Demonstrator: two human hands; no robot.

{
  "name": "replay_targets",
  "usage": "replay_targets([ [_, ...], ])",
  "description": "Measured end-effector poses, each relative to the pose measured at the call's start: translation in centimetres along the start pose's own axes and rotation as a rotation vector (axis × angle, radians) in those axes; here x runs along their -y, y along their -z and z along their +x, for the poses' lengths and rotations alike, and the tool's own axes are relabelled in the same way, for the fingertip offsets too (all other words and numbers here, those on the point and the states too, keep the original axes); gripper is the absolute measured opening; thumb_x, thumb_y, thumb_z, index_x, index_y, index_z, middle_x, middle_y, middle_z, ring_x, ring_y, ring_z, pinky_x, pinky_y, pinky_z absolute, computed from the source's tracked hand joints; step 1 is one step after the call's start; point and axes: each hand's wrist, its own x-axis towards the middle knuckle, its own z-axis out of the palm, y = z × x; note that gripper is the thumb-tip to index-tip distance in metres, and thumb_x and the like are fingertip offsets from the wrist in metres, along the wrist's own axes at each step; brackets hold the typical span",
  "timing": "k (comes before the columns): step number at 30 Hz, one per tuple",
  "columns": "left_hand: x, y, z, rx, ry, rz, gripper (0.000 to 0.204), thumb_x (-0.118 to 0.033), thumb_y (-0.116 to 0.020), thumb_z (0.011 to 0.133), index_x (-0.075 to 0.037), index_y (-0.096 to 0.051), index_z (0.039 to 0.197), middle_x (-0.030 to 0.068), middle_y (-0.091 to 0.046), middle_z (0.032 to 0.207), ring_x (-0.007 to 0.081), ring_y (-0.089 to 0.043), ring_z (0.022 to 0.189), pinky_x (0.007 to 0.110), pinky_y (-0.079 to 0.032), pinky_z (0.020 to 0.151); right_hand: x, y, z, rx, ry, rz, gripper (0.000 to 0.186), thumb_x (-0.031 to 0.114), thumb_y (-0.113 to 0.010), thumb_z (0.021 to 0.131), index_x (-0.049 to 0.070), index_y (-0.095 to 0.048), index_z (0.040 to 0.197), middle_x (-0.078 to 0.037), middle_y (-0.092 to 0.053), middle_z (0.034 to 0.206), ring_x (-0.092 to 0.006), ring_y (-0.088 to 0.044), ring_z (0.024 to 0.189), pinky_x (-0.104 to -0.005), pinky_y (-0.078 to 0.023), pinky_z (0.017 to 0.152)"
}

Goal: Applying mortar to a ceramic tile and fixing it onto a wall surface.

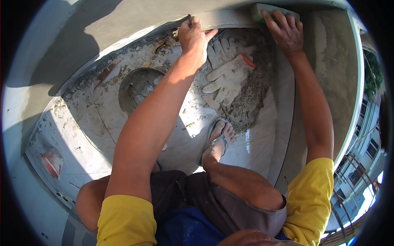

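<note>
Along the foot of the far wall runs a pale, narrow tile strip (225, 19). My left hand (194, 41) pinches its left end, thumb up at the top edge and a finger stretched to the right below it. My right hand (286, 33) is closed over a grey-green block (271, 9) at the strip's right end, in the corner; what the block is made of I cannot tell. Below and between my hands lie white work gloves (230, 80), one with a red cuff, beside a heap of wet grey mortar (252, 100).
A round metal pan (137, 88) stands left of my left forearm. Mortar crumbs and debris cover the tiled floor (88, 104). A red and white container (52, 162) lies at the far left. My sandalled foot (217, 139) is near the mortar. A low rendered wall (328, 69) bounds the right.
</note>
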Motion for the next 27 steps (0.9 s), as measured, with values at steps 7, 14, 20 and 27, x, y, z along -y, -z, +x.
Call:
replay_targets([
  [7, 0.4, 0.9, 0.6, 0.015, -0.035, -0.054, 0.030, -0.017, -0.040, 0.104, 0.009, -0.044, 0.117, 0.0208, -0.058, 0.109, 0.0300, -0.066, 0.089, 0.046, -0.061, 0.083, 4.5, 1.4, 3.2, -0.025, 0.069, 0.110, 0.049, 0.021, -0.058, 0.078, 0.034, -0.050, 0.125, 0.011, -0.052, 0.111, -0.0092, -0.052, 0.086, -0.0275, -0.037, 0.071],
  [14, 0.0, 1.0, 0.5, -0.027, -0.039, -0.029, 0.029, -0.018, -0.039, 0.104, 0.008, -0.044, 0.117, 0.0202, -0.057, 0.108, 0.0301, -0.065, 0.088, 0.044, -0.062, 0.082, 2.7, 5.7, 1.4, 0.389, -0.339, 0.044, 0.070, 0.015, -0.072, 0.062, 0.024, -0.050, 0.127, 0.004, -0.051, 0.112, -0.0161, -0.053, 0.090, -0.0362, -0.035, 0.072],
  [20, 0.0, 0.1, 0.0, -0.030, 0.001, -0.018, 0.029, -0.017, -0.037, 0.104, 0.008, -0.045, 0.117, 0.0205, -0.056, 0.110, 0.0314, -0.065, 0.091, 0.044, -0.062, 0.083, 3.1, 6.2, -1.7, 0.675, -1.145, 1.248, 0.103, 0.021, -0.069, 0.055, 0.005, -0.029, 0.148, -0.016, -0.048, 0.127, -0.0300, -0.052, 0.115, -0.0380, -0.034, 0.105],
  [27, -0.3, 0.0, -0.2, -0.014, 0.014, -0.049, 0.029, -0.015, -0.035, 0.104, 0.008, -0.044, 0.120, 0.0219, -0.055, 0.115, 0.0334, -0.064, 0.098, 0.047, -0.059, 0.088, 4.6, 3.9, -2.0, 0.624, -1.119, 1.694, 0.113, 0.021, -0.065, 0.052, 0.006, -0.018, 0.154, -0.016, -0.045, 0.128, -0.0291, -0.048, 0.117, -0.0337, -0.033, 0.104],
])
